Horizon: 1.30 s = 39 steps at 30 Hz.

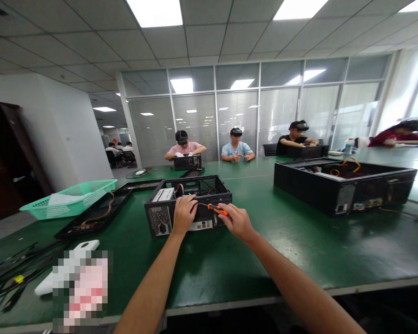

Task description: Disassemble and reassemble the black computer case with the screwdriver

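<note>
A small open black computer case stands on the green table in front of me, its rear panel facing me. My left hand rests curled over the case's rear top edge, fingers closed on the rim. My right hand grips an orange-handled screwdriver, whose shaft points left toward the case's rear panel near my left hand.
A larger open black case sits at the right. A green basket and a detached black side panel lie at the left, with black cables and a white object nearer. Several people sit at the table's far side.
</note>
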{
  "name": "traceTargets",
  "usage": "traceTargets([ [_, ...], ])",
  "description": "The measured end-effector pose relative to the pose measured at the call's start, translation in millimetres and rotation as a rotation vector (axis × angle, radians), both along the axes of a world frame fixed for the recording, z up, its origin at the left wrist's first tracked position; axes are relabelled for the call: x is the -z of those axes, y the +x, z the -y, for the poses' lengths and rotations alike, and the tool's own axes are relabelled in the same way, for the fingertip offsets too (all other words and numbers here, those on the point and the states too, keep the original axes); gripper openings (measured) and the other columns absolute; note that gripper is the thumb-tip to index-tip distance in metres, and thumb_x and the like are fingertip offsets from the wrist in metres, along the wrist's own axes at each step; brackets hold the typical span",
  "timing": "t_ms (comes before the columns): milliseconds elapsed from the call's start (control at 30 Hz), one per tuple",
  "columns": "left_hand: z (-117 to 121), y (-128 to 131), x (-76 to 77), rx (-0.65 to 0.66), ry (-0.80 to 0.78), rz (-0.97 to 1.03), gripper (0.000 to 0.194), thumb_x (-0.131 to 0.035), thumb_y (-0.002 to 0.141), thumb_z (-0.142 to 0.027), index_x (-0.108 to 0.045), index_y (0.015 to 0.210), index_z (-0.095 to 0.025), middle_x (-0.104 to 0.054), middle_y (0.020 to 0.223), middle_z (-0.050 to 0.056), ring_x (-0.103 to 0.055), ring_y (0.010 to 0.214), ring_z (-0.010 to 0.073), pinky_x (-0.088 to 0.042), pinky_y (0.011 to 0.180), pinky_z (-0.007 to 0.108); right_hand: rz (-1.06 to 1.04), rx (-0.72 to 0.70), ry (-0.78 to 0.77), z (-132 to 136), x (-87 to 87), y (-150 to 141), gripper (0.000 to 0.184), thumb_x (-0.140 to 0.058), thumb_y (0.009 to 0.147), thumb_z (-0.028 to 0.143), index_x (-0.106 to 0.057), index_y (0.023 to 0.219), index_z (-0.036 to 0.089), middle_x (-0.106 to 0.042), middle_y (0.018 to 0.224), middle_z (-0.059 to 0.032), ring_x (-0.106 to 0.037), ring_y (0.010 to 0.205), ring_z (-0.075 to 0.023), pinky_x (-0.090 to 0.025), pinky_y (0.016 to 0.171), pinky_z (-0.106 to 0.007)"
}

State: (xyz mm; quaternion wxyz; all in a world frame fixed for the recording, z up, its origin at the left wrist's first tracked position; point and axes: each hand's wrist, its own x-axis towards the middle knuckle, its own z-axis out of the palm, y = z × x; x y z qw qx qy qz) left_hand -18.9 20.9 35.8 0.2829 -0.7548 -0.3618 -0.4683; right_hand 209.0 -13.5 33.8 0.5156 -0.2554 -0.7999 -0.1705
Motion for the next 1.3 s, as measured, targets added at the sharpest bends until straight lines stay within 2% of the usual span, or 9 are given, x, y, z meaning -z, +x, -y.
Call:
traceTargets([
  [133, -0.2, -0.2, 0.2, 0.002, 0.008, -0.003, 0.014, -0.048, 0.086, -0.017, -0.058, 0.095, -0.02, -0.061, 0.111, 0.007, -0.054, 0.107, 0.0221, -0.038, 0.094, 0.045, -0.002, -0.013, 0.006, 0.6, 0.1, 1.2, 0.027, -0.052, 0.086, 0.036, -0.058, 0.104, 0.016, -0.066, 0.079, -0.0045, -0.059, 0.063, -0.0125, -0.045, 0.06, -0.023],
  [233, -0.5, -0.5, 0.2, 0.005, 0.01, -0.007, 0.014, -0.048, 0.086, -0.017, -0.058, 0.095, -0.02, -0.061, 0.111, 0.007, -0.054, 0.106, 0.0221, -0.039, 0.094, 0.045, -0.005, 0.0, 0.012, 1.1, -0.4, 0.4, 0.028, -0.05, 0.088, 0.034, -0.056, 0.107, 0.015, -0.064, 0.079, -0.005, -0.057, 0.061, -0.0121, -0.043, 0.056, -0.023],
  [367, -1.0, -0.8, 0.5, 0.005, 0.014, -0.008, 0.015, -0.048, 0.086, -0.017, -0.058, 0.096, -0.02, -0.061, 0.112, 0.008, -0.054, 0.107, 0.0223, -0.039, 0.094, 0.045, -0.008, -0.025, 0.024, 0.8, -0.6, -1.7, 0.028, -0.045, 0.09, 0.03, -0.052, 0.113, 0.015, -0.062, 0.086, -0.0075, -0.058, 0.069, -0.0134, -0.044, 0.057, -0.022],
  [500, -1.7, -1.1, 1.5, -0.003, 0.009, -0.005, 0.014, -0.048, 0.086, -0.018, -0.058, 0.096, -0.02, -0.06, 0.112, 0.008, -0.053, 0.107, 0.0223, -0.038, 0.095, 0.045, -0.017, -0.072, 0.034, -0.1, 0.0, -1.5, 0.023, -0.047, 0.089, 0.026, -0.055, 0.109, 0.019, -0.061, 0.085, -0.0056, -0.058, 0.071, -0.0122, -0.046, 0.059, -0.021],
  [733, -1.3, -1.4, 0.6, 0.009, 0.004, -0.01, 0.015, -0.048, 0.086, -0.019, -0.058, 0.096, -0.02, -0.06, 0.112, 0.008, -0.053, 0.108, 0.0233, -0.039, 0.093, 0.047, 0.0, -0.055, 0.099, 1.7, -1.8, 1.3, 0.028, -0.041, 0.091, 0.021, -0.053, 0.116, 0.019, -0.062, 0.093, -0.0072, -0.059, 0.076, -0.0116, -0.046, 0.062, -0.021],
  [867, -0.9, -1.8, -0.2, 0.01, 0.008, -0.016, 0.015, -0.048, 0.086, -0.019, -0.058, 0.096, -0.02, -0.06, 0.113, 0.008, -0.053, 0.108, 0.0233, -0.039, 0.093, 0.047, -0.024, -0.006, 0.071, 1.2, -1.3, 1.9, 0.026, -0.051, 0.087, 0.039, -0.061, 0.092, 0.015, -0.059, 0.065, -0.0017, -0.055, 0.057, -0.0103, -0.04, 0.053, -0.02],
  [933, -0.9, -1.9, 0.0, 0.005, 0.004, -0.012, 0.015, -0.048, 0.086, -0.018, -0.058, 0.096, -0.02, -0.06, 0.112, 0.008, -0.053, 0.108, 0.0227, -0.039, 0.093, 0.046, -0.015, 0.016, 0.076, 0.5, -0.4, 1.6, 0.03, -0.054, 0.083, 0.045, -0.061, 0.082, 0.015, -0.056, 0.059, -0.0003, -0.052, 0.052, -0.0096, -0.038, 0.051, -0.021],
  [1133, -1.4, -1.4, 1.2, 0.003, -0.002, -0.004, 0.014, -0.048, 0.085, -0.018, -0.058, 0.096, -0.02, -0.06, 0.113, 0.008, -0.053, 0.108, 0.0225, -0.038, 0.094, 0.045, 0.04, -0.037, 0.101, 1.7, -0.5, 0.2, 0.024, -0.05, 0.088, 0.031, -0.059, 0.105, 0.017, -0.063, 0.087, -0.0071, -0.058, 0.071, -0.0116, -0.044, 0.06, -0.021],
  [1300, -1.8, -1.4, 0.9, 0.0, 0.0, -0.001, 0.015, -0.048, 0.085, -0.017, -0.058, 0.096, -0.02, -0.061, 0.112, 0.008, -0.053, 0.108, 0.0224, -0.038, 0.094, 0.045, 0.028, -0.062, 0.122, 2.5, -1.3, 1.6, 0.028, -0.049, 0.088, 0.023, -0.055, 0.115, 0.02, -0.061, 0.092, -0.007, -0.058, 0.077, -0.0117, -0.046, 0.062, -0.021],
])
